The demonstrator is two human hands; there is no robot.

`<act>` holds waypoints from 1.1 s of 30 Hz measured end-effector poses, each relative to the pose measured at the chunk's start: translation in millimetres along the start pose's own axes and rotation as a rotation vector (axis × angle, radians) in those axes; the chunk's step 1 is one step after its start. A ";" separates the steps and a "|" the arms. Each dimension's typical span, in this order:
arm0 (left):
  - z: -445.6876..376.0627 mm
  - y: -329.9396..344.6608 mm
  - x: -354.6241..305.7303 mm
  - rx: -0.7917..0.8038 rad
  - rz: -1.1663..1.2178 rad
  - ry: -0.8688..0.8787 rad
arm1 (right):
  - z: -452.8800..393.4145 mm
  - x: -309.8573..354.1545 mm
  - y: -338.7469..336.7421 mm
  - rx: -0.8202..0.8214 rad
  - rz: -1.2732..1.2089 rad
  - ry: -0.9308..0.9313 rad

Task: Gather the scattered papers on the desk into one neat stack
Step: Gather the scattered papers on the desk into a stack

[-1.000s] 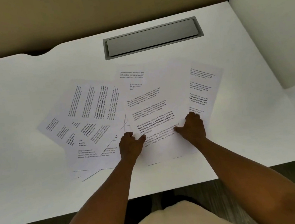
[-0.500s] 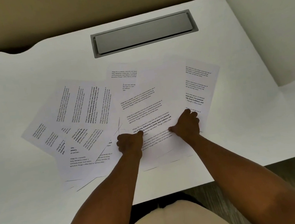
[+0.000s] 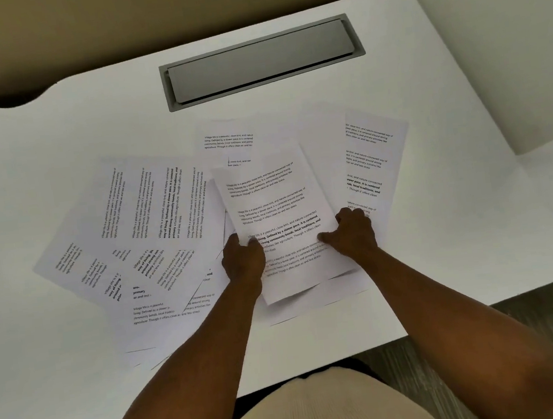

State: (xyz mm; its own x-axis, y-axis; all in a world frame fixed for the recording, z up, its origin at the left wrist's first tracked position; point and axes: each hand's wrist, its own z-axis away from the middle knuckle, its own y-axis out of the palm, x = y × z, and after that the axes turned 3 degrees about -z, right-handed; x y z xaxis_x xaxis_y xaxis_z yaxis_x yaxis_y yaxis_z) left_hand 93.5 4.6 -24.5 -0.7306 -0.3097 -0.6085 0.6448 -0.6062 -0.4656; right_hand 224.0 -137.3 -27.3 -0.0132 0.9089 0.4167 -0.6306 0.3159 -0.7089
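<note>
Pinching top sheet (image 3: 275,209) edges: left hand (image 3: 243,261), right hand (image 3: 354,235); papers (image 3: 153,230) scattered on desk (image 3: 52,131).

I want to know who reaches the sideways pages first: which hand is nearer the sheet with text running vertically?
Left. The left hand sits just beside the sideways sheet, at its lower right corner. The right hand is farther off, across the middle sheet both hands grip.

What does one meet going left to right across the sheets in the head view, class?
Fanned sideways sheets → left hand → gripped centre sheet → right hand → rightmost sheet.
</note>
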 end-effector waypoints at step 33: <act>-51.3 -94.0 -7.9 0.164 0.428 0.055 | -23.8 -9.2 -33.5 -0.361 -0.212 0.139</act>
State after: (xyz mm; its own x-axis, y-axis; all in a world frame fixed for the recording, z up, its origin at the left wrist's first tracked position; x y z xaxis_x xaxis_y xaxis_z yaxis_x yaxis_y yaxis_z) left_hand 50.2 101.6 -8.9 -0.3904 -0.5212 -0.7590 0.8388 -0.5412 -0.0598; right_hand 263.7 -149.8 -20.9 0.2075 0.8339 0.5114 -0.2962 0.5518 -0.7796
